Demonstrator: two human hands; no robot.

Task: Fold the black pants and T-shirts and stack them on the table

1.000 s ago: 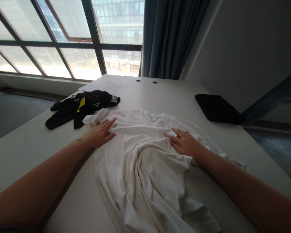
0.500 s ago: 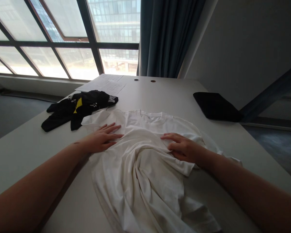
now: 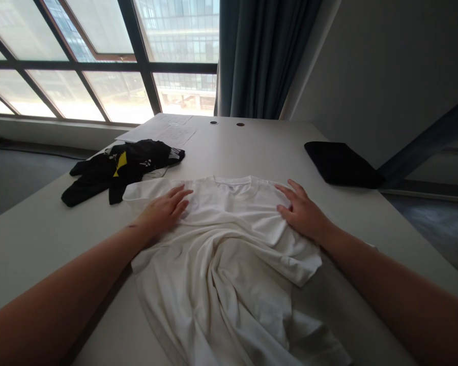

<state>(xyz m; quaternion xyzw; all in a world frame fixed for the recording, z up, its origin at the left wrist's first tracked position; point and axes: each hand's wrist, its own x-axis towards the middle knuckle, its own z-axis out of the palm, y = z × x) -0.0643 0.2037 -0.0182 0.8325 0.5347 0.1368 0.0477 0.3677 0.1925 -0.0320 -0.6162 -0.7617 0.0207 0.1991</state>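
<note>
A white T-shirt (image 3: 229, 244) lies crumpled on the pale table (image 3: 259, 152), collar pointing away from me. My left hand (image 3: 166, 211) rests flat on its left shoulder, fingers stretched out. Over on the shirt's right shoulder, my right hand (image 3: 303, 211) presses flat with fingers spread. The lower part of the shirt is bunched in folds toward me. Neither hand holds anything.
A black garment with a yellow patch (image 3: 122, 168) lies heaped at the left. A folded black cloth (image 3: 341, 162) sits at the right edge. Paper sheets (image 3: 162, 133) lie at the far end near two cable holes. Windows and a dark curtain stand beyond.
Both hands have slid across the shirt's shoulders, the right one outward to the right. The collar area now lies flatter, and the shirt has shifted slightly left.
</note>
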